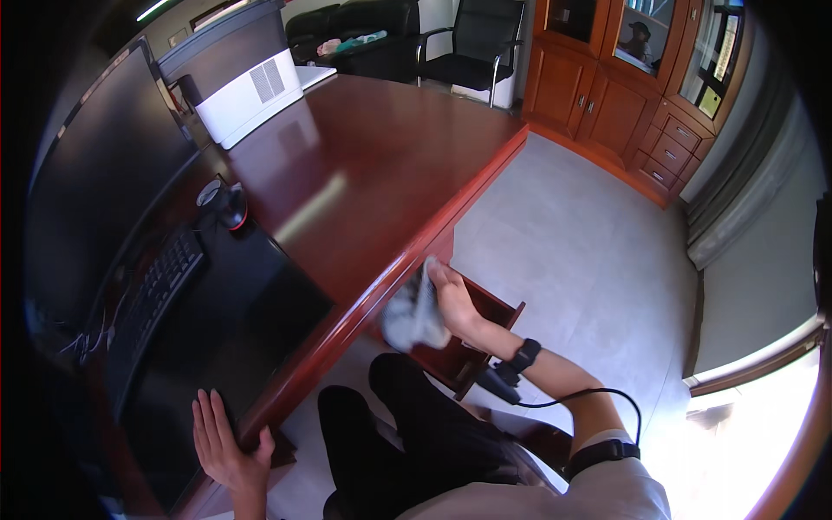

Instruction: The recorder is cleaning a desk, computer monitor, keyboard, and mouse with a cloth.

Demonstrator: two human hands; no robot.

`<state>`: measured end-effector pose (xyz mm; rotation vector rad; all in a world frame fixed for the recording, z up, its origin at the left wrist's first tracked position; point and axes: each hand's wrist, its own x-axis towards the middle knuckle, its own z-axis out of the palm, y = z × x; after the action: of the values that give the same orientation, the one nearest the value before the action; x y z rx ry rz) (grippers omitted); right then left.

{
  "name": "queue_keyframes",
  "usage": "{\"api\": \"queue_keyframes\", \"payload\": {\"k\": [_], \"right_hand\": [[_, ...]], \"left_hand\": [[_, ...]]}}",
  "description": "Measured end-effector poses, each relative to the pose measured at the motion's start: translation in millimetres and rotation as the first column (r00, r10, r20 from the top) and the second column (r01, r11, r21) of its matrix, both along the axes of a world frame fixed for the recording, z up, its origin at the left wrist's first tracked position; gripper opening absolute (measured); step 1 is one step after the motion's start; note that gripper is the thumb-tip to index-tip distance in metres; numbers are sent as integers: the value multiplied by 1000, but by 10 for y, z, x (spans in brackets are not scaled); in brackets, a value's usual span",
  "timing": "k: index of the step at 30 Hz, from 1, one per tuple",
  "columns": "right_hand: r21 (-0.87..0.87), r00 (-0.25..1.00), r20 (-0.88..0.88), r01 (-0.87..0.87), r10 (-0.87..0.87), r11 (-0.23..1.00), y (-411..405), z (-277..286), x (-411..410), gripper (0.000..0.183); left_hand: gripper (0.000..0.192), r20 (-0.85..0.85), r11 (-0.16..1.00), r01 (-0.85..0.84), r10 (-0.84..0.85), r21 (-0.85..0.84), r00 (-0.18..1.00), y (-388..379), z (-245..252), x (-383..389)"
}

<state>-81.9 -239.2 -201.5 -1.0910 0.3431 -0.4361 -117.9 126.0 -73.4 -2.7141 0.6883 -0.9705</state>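
My right hand grips a pale grey cloth, blurred, with its fingers at the cloth's upper edge. Both are over a pulled-out wooden drawer below the desk's front edge. The cloth and hand hide part of the drawer's inside. My left hand lies flat at the near edge of the desk, fingers over a black desk mat and thumb apart. It holds nothing. The glossy reddish-brown desk stretches away from me.
A monitor, keyboard and mouse occupy the desk's left side. Behind them stands a white-and-grey printer. Beyond are a black armchair and wooden cabinet. A cable loops from my right arm. My legs are beside the drawer.
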Motion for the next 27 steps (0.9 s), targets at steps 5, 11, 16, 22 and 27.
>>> {"api": "queue_keyframes", "payload": {"k": [5, 11, 16, 22, 27], "right_hand": [[-352, 777, -572, -522, 262, 777, -565, -1013, -599, 33], [91, 365, -743, -774, 560, 626, -1293, -2112, -1548, 18], [142, 305, -901, -467, 310, 873, -1021, -2827, -1472, 62], [123, 498, -797, -420, 341, 899, -652, -3336, -1215, 53], [83, 507, -827, -320, 244, 944, -472, -3267, -1167, 41]], "left_hand": [[63, -14, 1000, -3, 3, 13, 1000, 34, -61, 37], [66, 85, 998, -15, 10, 53, 996, 64, -114, 148], [70, 73, 997, -27, 21, 78, 997, 38, -142, 148], [73, 50, 993, -67, 63, 92, 997, 22, -149, 107], [75, 41, 992, -79, 75, 94, 996, 33, -118, 61]]}}
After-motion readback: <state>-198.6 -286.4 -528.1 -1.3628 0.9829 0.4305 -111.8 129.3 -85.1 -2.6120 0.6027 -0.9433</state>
